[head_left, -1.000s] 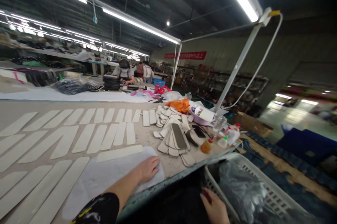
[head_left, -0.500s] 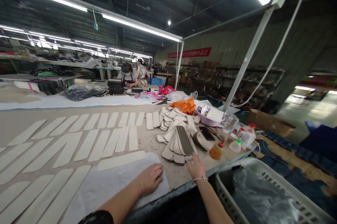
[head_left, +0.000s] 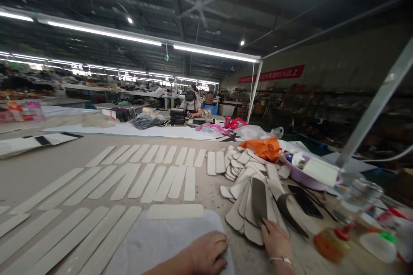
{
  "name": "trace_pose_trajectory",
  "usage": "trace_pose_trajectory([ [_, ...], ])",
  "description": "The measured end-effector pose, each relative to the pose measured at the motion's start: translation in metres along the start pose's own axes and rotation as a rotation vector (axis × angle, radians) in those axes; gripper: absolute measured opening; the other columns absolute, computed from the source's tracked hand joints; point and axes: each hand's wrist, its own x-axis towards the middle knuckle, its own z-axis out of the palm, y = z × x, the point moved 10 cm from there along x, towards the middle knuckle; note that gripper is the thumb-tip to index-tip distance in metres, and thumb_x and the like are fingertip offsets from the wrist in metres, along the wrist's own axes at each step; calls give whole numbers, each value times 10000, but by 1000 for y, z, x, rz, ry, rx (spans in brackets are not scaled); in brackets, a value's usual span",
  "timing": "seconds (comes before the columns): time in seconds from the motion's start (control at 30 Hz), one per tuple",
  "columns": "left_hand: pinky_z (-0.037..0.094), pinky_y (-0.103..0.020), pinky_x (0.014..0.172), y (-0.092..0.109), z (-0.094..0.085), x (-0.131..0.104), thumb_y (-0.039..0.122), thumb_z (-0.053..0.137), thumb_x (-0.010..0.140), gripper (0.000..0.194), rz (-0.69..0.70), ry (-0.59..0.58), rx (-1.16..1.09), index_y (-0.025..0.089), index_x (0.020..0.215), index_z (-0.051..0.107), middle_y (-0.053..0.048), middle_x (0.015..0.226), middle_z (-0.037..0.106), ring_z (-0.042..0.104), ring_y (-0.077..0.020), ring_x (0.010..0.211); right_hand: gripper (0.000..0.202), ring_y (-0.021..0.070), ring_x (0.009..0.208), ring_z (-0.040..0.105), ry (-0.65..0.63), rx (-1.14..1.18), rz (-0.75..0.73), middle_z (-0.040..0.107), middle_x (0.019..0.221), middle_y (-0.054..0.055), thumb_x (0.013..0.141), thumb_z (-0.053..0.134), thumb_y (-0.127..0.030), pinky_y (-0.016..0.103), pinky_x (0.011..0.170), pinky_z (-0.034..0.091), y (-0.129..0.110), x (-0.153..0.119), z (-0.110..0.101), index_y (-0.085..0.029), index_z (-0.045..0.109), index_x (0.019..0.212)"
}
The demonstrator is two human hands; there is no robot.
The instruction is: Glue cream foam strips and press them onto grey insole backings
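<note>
My left hand (head_left: 209, 252) rests on a white cloth (head_left: 151, 238), its fingers curled in; what they hold, if anything, is hidden. One cream strip (head_left: 176, 211) lies across the cloth's far edge. At the right, my right hand (head_left: 276, 240) has its fingers closed on the near end of a grey-brown strip (head_left: 259, 197). That strip lies on top of a fanned pile of pale, round-ended pieces (head_left: 235, 214). Cream strips (head_left: 142, 180) lie side by side in rows on the table to the left.
Right of the pile lie a black phone (head_left: 305, 201), an orange-brown bottle with a red tip (head_left: 332, 240) and a green-capped bottle (head_left: 378, 245). Behind are an orange bag (head_left: 263, 148) and a purple basin (head_left: 306, 176). A person (head_left: 191, 105) works at the table beyond.
The view has turned left and come closer to the table. My right hand has come onto the grey-brown strip's near end. My left hand stays curled on the cloth.
</note>
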Motion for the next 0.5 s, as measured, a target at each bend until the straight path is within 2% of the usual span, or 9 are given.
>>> trace_pose_trajectory([
  [0.1, 376, -380, 1000, 7, -14, -8, 275, 495, 807, 380, 9, 72, -35, 211, 1181, 475, -111, 1258, 475, 454, -250, 1146, 412, 282, 1002, 588, 104, 223, 42, 660, 1037, 120, 793, 408, -444, 466, 925, 428, -8, -3, -27, -174, 663, 970],
  [0.17, 340, -372, 1037, 4, -21, -13, 267, 485, 814, 451, 1, 147, -70, 209, 1256, 417, -114, 1325, 415, 401, -239, 1208, 461, 294, 1019, 581, 171, 417, 180, 650, 1050, 141, 789, 427, -489, 457, 934, 430, -8, -8, -45, -145, 633, 1017],
  [0.23, 294, -395, 1067, -9, -28, -15, 290, 492, 811, 498, -52, 263, -134, 212, 1289, 376, -117, 1360, 374, 349, -245, 1254, 537, 290, 965, 607, 201, 642, 341, 640, 1057, 145, 772, 459, -539, 441, 894, 468, -10, -17, -54, -124, 580, 1089],
  [0.3, 296, -429, 1058, -38, -38, -18, 347, 477, 816, 512, -207, 429, -296, 212, 1293, 349, -125, 1375, 352, 332, -263, 1271, 588, 268, 871, 636, 199, 840, 380, 632, 1048, 133, 768, 449, -571, 417, 814, 520, -23, -25, -60, -129, 525, 1149],
  [0.4, 416, -433, 944, -85, -39, -35, 457, 294, 881, 523, -581, 649, -777, 237, 1344, 190, -137, 1410, 295, 409, -260, 1230, 547, 261, 812, 634, 160, 943, 282, 625, 982, 124, 736, 475, -596, 387, 707, 558, -48, -35, -67, -186, 564, 1088],
  [0.43, 452, -420, 896, -91, -36, -42, 479, 203, 900, 510, -664, 681, -946, 258, 1355, 135, -135, 1413, 291, 450, -246, 1199, 515, 268, 818, 627, 128, 943, 256, 621, 955, 127, 708, 514, -596, 380, 687, 560, -54, -39, -66, -202, 594, 1029],
  [0.5, 488, -396, 837, -83, -38, -53, 500, 111, 910, 483, -693, 680, -1180, 294, 1345, 137, -114, 1390, 342, 521, -217, 1125, 453, 268, 840, 615, 55, 951, 253, 608, 945, 131, 675, 561, -584, 359, 668, 557, -64, -50, -60, -218, 622, 935],
])
